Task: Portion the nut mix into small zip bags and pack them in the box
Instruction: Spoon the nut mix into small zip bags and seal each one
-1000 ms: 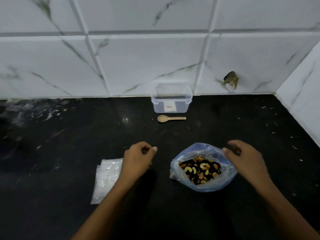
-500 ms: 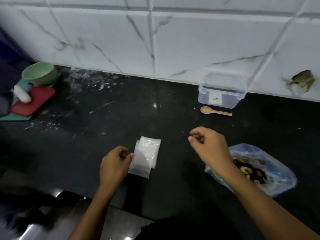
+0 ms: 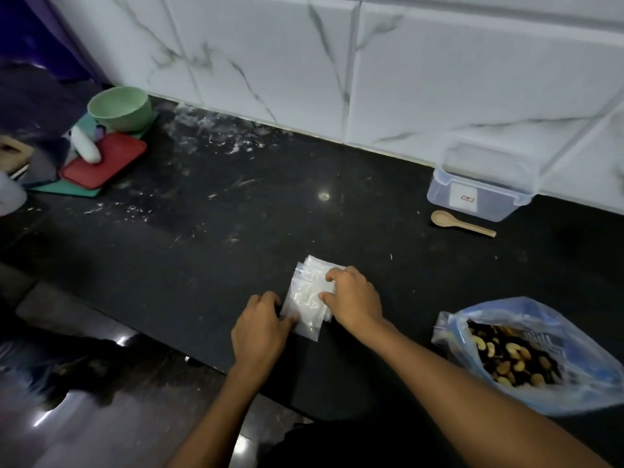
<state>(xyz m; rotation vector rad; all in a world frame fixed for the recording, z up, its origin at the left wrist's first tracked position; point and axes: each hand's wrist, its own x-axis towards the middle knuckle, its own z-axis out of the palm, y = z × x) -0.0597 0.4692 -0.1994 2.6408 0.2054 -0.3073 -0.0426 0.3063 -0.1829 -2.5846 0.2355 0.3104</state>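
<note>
i am seeing both hands now on the zip bags (image 3: 309,295), left of the nut mix bag (image 3: 526,356); right hand (image 3: 354,298) has just arrived, pinching the top one; left hand (image 3: 261,329) pinching the stack edge; portioning is beginning.

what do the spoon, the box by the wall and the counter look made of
Spoon: likely wood, matte tan. Box: clear glossy plastic with clip lid, you see through it. Counter: dark polished stone, probably granite; it mirrors a light spot.

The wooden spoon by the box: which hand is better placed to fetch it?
Probably the right hand: the wooden spoon lies on its side, while the left hand would cross the zip bags.
</note>
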